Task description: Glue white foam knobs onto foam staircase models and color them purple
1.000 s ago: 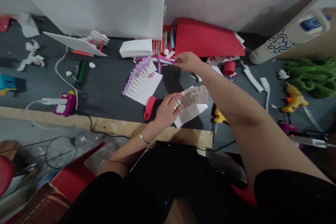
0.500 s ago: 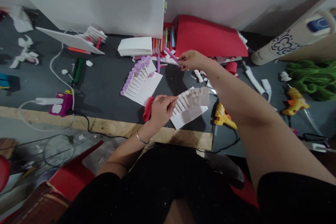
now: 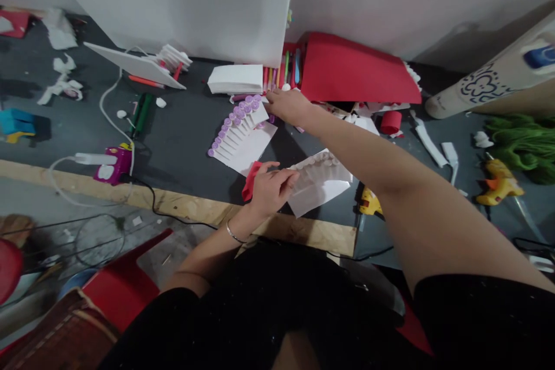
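At the near edge of the table, my left hand [image 3: 269, 189] has its thumb and a finger closed at the left end of a white fan-shaped pleated paper piece [image 3: 318, 176]. Under that piece lies a white sheet [image 3: 318, 198]. My right hand [image 3: 288, 107] is stretched forward to the front of the coloured pens [image 3: 284, 66], fingers curled down; what is in them is hidden. Just below those fingers a purple pen end [image 3: 272, 119] shows. To the left lies a similar white fan with purple rolled tips [image 3: 234, 123], on a white card [image 3: 251, 150].
A red roll [image 3: 250, 182] touches the left hand's side. Behind are a white paper stack [image 3: 236, 79] and a red sheet [image 3: 358, 69]. Yellow glue guns [image 3: 369, 201] lie at right, with green yarn [image 3: 526, 144] and a tall white bottle [image 3: 472, 84]. A purple power socket [image 3: 113, 165] sits left.
My right hand, which held a purple marker in the air, has moved left and down to the pens. My left hand stays at the pleated paper. The view has shifted slightly.
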A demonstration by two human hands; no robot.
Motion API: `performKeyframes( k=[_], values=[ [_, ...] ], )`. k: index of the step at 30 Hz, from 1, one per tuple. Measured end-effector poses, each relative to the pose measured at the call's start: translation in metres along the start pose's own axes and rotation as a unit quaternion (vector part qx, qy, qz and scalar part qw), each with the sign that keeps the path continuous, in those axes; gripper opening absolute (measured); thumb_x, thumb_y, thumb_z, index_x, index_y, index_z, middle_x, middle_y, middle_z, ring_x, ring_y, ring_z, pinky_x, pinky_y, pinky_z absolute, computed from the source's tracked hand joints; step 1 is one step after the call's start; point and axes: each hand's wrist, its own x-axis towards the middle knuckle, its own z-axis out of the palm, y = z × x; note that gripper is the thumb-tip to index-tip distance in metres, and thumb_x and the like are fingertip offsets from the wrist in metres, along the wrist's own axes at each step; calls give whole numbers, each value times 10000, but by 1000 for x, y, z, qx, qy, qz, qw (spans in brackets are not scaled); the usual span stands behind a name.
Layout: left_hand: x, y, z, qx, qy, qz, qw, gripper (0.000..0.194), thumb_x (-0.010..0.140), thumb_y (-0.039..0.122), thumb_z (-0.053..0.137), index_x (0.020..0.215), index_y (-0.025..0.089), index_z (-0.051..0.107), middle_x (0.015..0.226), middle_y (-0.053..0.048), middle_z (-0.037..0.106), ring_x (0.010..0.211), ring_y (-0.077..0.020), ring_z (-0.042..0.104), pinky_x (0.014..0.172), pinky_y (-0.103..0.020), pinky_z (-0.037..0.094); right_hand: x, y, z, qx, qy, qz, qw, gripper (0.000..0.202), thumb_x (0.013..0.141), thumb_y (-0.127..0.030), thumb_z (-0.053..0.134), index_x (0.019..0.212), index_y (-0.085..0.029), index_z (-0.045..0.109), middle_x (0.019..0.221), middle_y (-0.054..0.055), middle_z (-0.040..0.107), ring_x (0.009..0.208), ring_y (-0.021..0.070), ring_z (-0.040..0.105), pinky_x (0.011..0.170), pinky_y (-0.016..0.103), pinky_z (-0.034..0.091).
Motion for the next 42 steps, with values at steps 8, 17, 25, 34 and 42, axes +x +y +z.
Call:
performKeyframes(
  k=[8,17,25,34,42],
  values=[
    [15,1,-11,3,108,20,994,292,1101,360,460,1136,199,701,835,-26,768,768,-161,701,869,-355,561,-65,47,4,325,294,32,898,152,1005,-299,600,1128,-225,649,1096,76,716,930,202,665,846,378,578],
    [53,19,-28,-120,86,-30,989,418,1122,477,377,1306,191,620,1144,-110,765,1084,-199,730,952,-382,569,-181,-20,-22,667,384,126,626,392,872,-619,773,1010,-287,617,817,-30,626,695,120,623,587,262,556],
    [41,43,-32,-29,-21,-19,999,468,1104,560,391,1159,218,706,915,-52,789,787,-173,690,730,-342,520,-199,-81,-6,698,401,211,555,407,835,-663,751,990,-303,640,823,-22,643,630,117,561,568,297,510],
    [31,46,-35,30,-21,-13,999,483,1115,547,328,1013,217,667,774,-36,716,673,-165,618,603,-316,408,-226,-74,0,607,503,343,511,630,940,-853,383,775,-273,565,595,-64,338,466,107,357,442,278,325],
    [-2,25,-42,-138,-67,-117,981,351,1055,513,506,1062,199,661,789,-11,711,630,-125,610,604,-248,500,-265,-61,2,520,595,399,464,447,963,-720,463,887,-295,581,645,-55,394,509,127,433,485,274,360]
  ],
)
